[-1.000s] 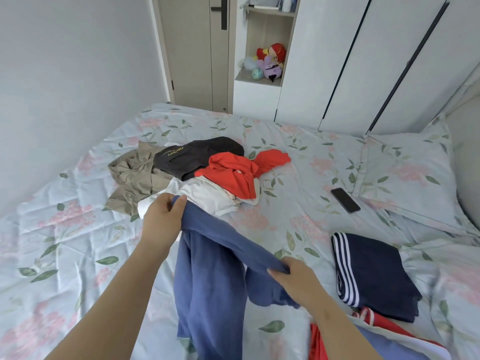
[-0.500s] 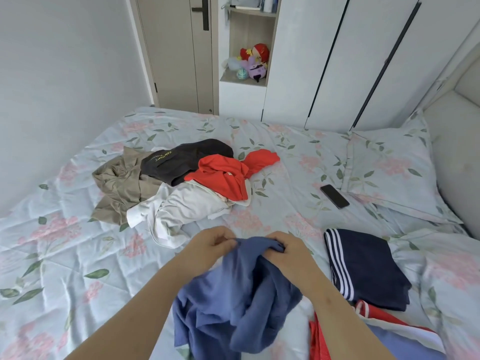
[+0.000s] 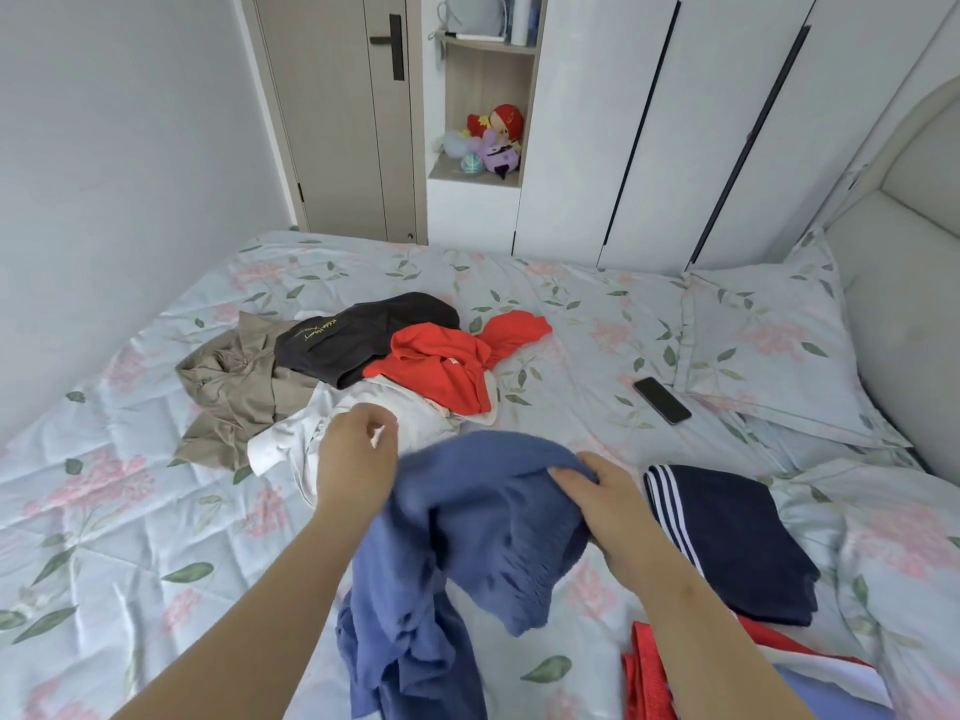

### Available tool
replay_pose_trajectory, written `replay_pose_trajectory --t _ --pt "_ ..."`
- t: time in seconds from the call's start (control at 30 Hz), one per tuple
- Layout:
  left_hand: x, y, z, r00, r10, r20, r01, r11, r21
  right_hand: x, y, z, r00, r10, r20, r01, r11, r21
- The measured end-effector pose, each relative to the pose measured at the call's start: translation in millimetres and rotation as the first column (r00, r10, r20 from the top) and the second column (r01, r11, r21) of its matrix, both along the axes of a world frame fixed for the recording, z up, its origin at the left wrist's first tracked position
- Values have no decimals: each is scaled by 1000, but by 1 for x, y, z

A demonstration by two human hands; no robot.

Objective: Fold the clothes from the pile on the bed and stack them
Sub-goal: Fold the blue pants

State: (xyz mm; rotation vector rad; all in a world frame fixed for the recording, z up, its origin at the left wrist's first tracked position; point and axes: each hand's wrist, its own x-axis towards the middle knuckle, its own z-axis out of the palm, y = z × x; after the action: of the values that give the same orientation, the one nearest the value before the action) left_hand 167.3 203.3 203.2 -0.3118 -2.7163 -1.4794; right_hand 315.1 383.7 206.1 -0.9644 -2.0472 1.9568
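1. Eyes on the blue garment [image 3: 483,517]: it is lifted in front of the person, bunched at the top, with long folds hanging down toward the bottom edge of the view, over the floral bedspread [image 3: 119,522].
2. The right hand [image 3: 608,504] has it firmly, fingers curled over the garment's top right edge and gripping the cloth.
3. The left hand [image 3: 356,459] sits right at the garment's left edge, fingers curled. The cloth there is blurred, so it cannot be told whether this hand pinches the fabric or only touches it.
4. Just behind the left hand lies the pile [image 3: 332,381]. A white garment [image 3: 296,439] is nearest, a khaki garment [image 3: 234,392] is on the left, a black garment [image 3: 358,337] with pale lettering is at the back, and a red garment [image 3: 447,366] is draped over the right side.
5. To the right, a folded navy garment [image 3: 737,543] with white stripes lies flat on the bed, just beside the right wrist.
6. Lower right, red and white clothes [image 3: 654,678] lie partly under the right forearm.
7. Further out, a dark phone [image 3: 662,400] rests on the bedspread, close to the floral pillow [image 3: 769,345].
8. At the back stand a white wardrobe [image 3: 675,122], an open shelf with plush toys [image 3: 493,142], and a beige door [image 3: 337,111].
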Motion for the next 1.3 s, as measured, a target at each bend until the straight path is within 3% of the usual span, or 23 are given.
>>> replay_pose_trajectory --t 0.03,0.1,0.17,0.2,0.27,0.3,0.4,0.5,0.6,0.73,0.9,1.0,1.13,1.23,1.3 --pt "7 2 -1 998 -61 -18 62 997 37 -4 -1 5 999 -30 -20 29 998 -49" --pt "23 8 0 947 -299 116 264 933 245 -11 -6 10 997 -72 -22 70 994 -86" --pt "39 14 0 755 -596 273 453 776 439 -16 -11 10 989 -142 -33 133 971 -200" --pt "45 16 -2 652 -690 315 528 711 464 -18 -13 11 983 -178 -47 158 947 -280" --pt "54 20 -7 541 -756 368 599 654 462 -20 -14 10 971 -230 -72 188 910 -371" --pt "55 22 -11 568 -733 374 599 680 422 -19 -14 9 968 -236 -85 185 901 -393" --pt "50 25 -16 766 -579 281 552 815 175 -15 -12 8 967 -226 -115 158 891 -426" --pt "34 22 -11 828 -532 174 519 846 121 -12 -3 7 979 -182 -87 154 952 -266" --pt "8 17 11 837 -546 43 543 837 60 -11 8 15 1000 9 -30 -5 994 112" --pt "-31 15 59 757 -636 -152 606 769 -202 -26 23 43 973 210 99 -229 802 552" --pt "-73 18 136 696 -609 -379 439 780 -446 -59 46 107 994 111 -12 -63 654 754" --pt "-91 20 189 632 -573 -522 307 804 -510 -78 53 157 987 34 -155 103 607 788" --pt "-104 13 261 605 -428 -671 241 902 -358 -92 61 228 903 -5 -429 361 549 754" --pt "-102 3 312 629 -357 -690 307 930 -201 -94 56 283 733 -22 -680 494 704 510" --pt "-97 -6 339 633 -326 -703 391 918 -73 -90 49 314 606 -48 -794 474 823 312"
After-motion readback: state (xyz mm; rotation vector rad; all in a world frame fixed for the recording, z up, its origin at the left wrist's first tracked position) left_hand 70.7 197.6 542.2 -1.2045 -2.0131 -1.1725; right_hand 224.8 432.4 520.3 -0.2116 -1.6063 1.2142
